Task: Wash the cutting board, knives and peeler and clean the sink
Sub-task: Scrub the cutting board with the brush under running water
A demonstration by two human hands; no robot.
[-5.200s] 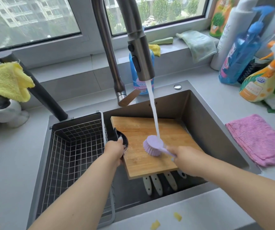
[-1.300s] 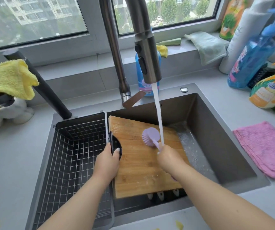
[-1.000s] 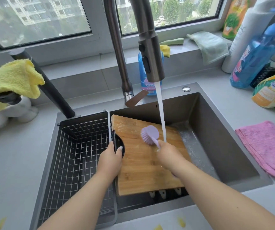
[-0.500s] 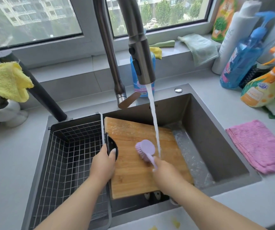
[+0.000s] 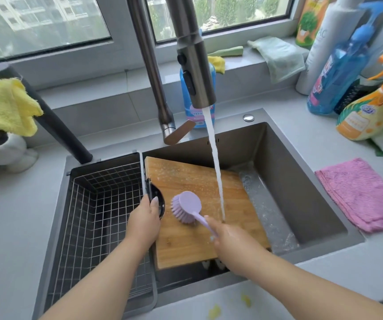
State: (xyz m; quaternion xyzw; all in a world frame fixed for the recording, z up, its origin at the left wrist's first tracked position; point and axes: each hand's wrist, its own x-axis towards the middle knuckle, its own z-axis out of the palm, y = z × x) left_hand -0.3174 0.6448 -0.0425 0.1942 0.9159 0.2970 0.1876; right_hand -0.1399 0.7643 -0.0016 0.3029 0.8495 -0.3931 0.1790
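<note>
A wet wooden cutting board [image 5: 199,195] lies tilted in the grey sink [image 5: 285,181], under running water from the tap [image 5: 195,65]. My left hand [image 5: 145,221] grips the board's left edge at its black handle hole. My right hand [image 5: 228,239] holds a lilac dish brush [image 5: 187,209] by its handle, bristles down on the board's left middle. White knife handles [image 5: 211,264] poke out below the board's near edge; the blades are hidden. No peeler is visible.
A wire drain basket [image 5: 98,211] fills the sink's left part. A pink cloth [image 5: 361,192] lies on the counter at right, with spray and detergent bottles [image 5: 338,72] behind it. A yellow cloth [image 5: 3,105] hangs at left. Yellow scraps [image 5: 246,301] dot the near counter.
The brush has moved from the board's upper middle down and to the left, toward my left hand. My left hand keeps its grip on the board.
</note>
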